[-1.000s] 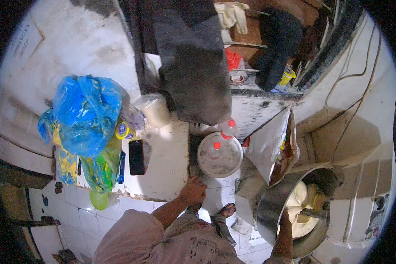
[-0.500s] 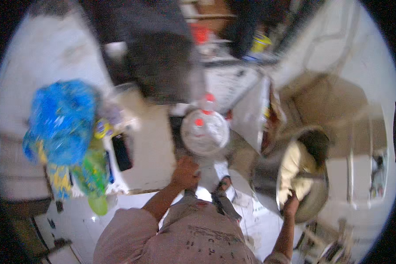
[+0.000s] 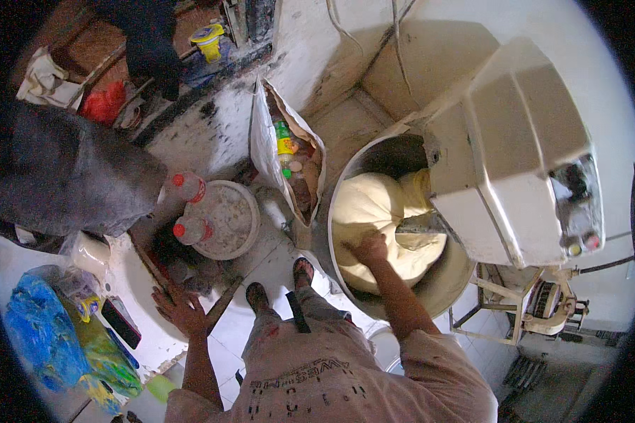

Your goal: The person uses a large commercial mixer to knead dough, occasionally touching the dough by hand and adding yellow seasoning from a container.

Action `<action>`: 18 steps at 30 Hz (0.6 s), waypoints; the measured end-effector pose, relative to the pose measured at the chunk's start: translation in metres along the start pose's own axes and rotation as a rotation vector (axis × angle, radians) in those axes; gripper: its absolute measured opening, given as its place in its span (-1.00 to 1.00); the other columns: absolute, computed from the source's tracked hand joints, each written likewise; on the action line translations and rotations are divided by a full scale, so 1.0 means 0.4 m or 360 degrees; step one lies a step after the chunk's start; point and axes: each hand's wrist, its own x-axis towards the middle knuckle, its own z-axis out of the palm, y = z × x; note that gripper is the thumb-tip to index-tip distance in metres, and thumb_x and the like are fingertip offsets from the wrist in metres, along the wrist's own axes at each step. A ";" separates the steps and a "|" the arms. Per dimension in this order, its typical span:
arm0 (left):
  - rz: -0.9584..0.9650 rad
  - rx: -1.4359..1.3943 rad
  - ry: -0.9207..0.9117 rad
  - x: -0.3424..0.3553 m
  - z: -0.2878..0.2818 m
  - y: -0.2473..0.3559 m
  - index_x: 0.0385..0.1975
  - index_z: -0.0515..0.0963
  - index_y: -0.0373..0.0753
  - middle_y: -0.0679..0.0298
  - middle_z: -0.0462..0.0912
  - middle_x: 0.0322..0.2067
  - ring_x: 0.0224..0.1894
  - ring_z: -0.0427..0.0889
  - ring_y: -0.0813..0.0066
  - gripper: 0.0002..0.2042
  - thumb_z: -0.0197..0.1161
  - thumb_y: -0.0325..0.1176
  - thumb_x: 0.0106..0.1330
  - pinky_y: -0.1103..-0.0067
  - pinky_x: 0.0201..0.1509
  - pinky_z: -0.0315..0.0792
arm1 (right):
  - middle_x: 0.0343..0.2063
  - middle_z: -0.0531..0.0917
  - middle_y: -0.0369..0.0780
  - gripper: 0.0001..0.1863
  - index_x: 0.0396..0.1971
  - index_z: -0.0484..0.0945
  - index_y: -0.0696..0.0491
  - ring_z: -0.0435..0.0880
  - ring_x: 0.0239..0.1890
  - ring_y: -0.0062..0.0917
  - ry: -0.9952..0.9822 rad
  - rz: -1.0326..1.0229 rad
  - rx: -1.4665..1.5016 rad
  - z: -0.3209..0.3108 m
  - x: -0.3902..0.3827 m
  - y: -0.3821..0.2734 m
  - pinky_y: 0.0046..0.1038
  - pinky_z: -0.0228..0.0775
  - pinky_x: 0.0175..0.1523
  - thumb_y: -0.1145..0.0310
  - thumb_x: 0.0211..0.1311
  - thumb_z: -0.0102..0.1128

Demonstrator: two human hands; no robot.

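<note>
Since the earlier frames, view has swung to the person's right: bowl (image 3: pixel 437 292) and mixer head (image 3: pixel 508 155) now sit nearer ctr. R grip (image 3: pixel 369 247), prev. by the bowl's near-left rim, is now farther in over the dough (image 3: pixel 363 201); L grip (image 3: pixel 182 311), prev. curled, now spread.

Head view, surroundings: desk (image 3: pixel 144 278) at L carries phone (image 3: pixel 121 321) and blue plastic bag (image 3: pixel 42 331). Round tub (image 3: pixel 233 218) stands beyond L grip, two red-capped bottles (image 3: pixel 189 187) on its lid. Open sack (image 3: pixel 289 155) w/ bottles inside stands betw. tub and bowl. Obstructions: metal hook (image 3: pixel 420 224) enters the dough just R of R grip; mixer head overhangs bowl's R side.

Dough lies inside the bowl, under and around R grip, which touches its upper surface, fingers partly curled; cannot tell whether any is pinched. L grip is released, fingers splayed at desk edge, well apart from dough.
</note>
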 end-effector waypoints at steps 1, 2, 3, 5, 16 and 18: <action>-0.0020 -0.0034 0.0001 0.007 -0.007 0.001 0.21 0.08 -0.11 -0.02 -0.11 0.25 0.29 -0.14 -0.01 -0.47 -0.07 -0.17 0.23 0.14 0.28 -0.18 | -0.19 0.43 0.11 -0.25 -0.11 0.35 0.32 0.38 -0.10 -0.07 -0.0141 -0.0035 -0.0186 0.051 0.020 -0.021 -0.17 0.23 -0.01 -0.12 -0.03 0.07; -0.0052 -0.0048 -0.0009 0.009 -0.019 0.004 0.21 0.10 -0.10 -0.02 -0.10 0.24 0.28 -0.13 -0.01 -0.48 -0.06 -0.19 0.22 0.14 0.28 -0.17 | -0.21 0.45 0.10 -0.19 -0.12 0.39 0.28 0.35 -0.05 -0.12 -0.0081 0.0002 -0.0203 0.091 0.013 -0.040 -0.17 0.23 -0.03 -0.23 -0.12 0.06; -0.0072 -0.0077 -0.0017 0.012 -0.032 0.017 0.20 0.12 -0.09 -0.03 -0.09 0.24 0.28 -0.12 -0.01 -0.49 -0.05 -0.21 0.21 0.14 0.28 -0.16 | -0.22 0.48 0.08 -0.12 -0.13 0.44 0.24 0.33 -0.01 -0.16 -0.0014 0.0057 -0.0221 0.117 0.009 -0.050 -0.17 0.23 -0.06 -0.33 -0.21 0.06; -0.0114 -0.0096 -0.0005 0.010 -0.040 0.008 0.18 0.16 -0.08 -0.03 -0.08 0.24 0.28 -0.11 -0.01 -0.50 -0.04 -0.24 0.18 0.14 0.28 -0.14 | -0.24 0.52 0.00 -0.41 -0.22 0.52 0.12 0.43 -0.09 -0.19 -0.0246 -0.0235 -0.0307 0.048 -0.001 -0.081 -0.21 0.29 -0.05 -0.08 -0.13 0.13; 0.0027 -0.0109 0.0104 0.016 -0.038 0.026 0.12 0.21 -0.18 -0.09 -0.03 0.21 0.25 -0.03 -0.04 -0.50 0.02 -0.40 0.09 0.16 0.26 -0.06 | -0.36 0.58 -0.04 -0.69 -0.31 0.54 0.08 0.59 -0.31 -0.26 -0.0504 -0.0483 -0.0186 0.234 -0.140 0.247 -0.28 0.44 -0.19 0.24 -0.04 0.06; -0.0033 -0.0185 0.0077 0.019 -0.043 0.038 0.11 0.21 -0.19 -0.11 -0.03 0.20 0.25 -0.03 -0.05 -0.51 0.02 -0.38 0.10 0.15 0.26 -0.05 | -0.33 0.57 -0.06 -0.65 -0.27 0.52 0.09 0.58 -0.29 -0.22 -0.0535 -0.0535 -0.0254 0.189 -0.177 0.258 -0.28 0.42 -0.14 0.18 -0.02 0.06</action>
